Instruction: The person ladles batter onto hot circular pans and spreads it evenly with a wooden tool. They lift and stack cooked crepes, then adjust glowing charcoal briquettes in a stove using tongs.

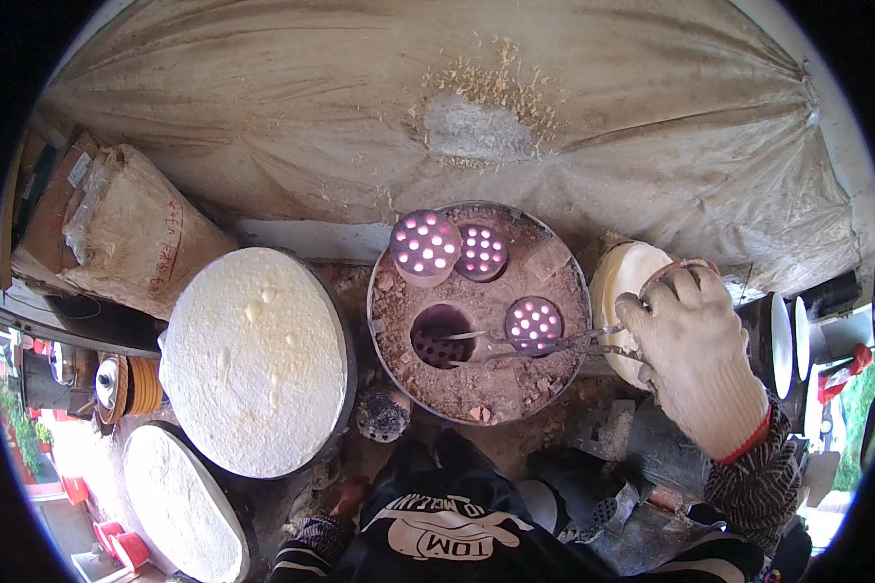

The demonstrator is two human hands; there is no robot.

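My right hand [695,355], in a cream work glove, is closed on the handles of metal fire tongs [593,340]. The tongs' two prongs reach left across a round stove [554,243] into its dark front-left hole [444,335], where a dark perforated surface shows low down. Glowing honeycomb coal briquettes [534,325] sit in two other holes. Another glowing briquette [425,245] stands raised at the stove's back left, overlapping one hole. My left hand [348,497] is low beside my body, partly seen and apart from the stove; its fingers are not clear.
A large white-topped disc [258,360] stands left of the stove, with another [185,505] nearer me. A dark briquette [384,416] is by the stove's front-left rim. Behind the glove is a pale round object [622,282]. A brown sack [146,228] leans back left; plastic sheeting [311,117] covers the back.
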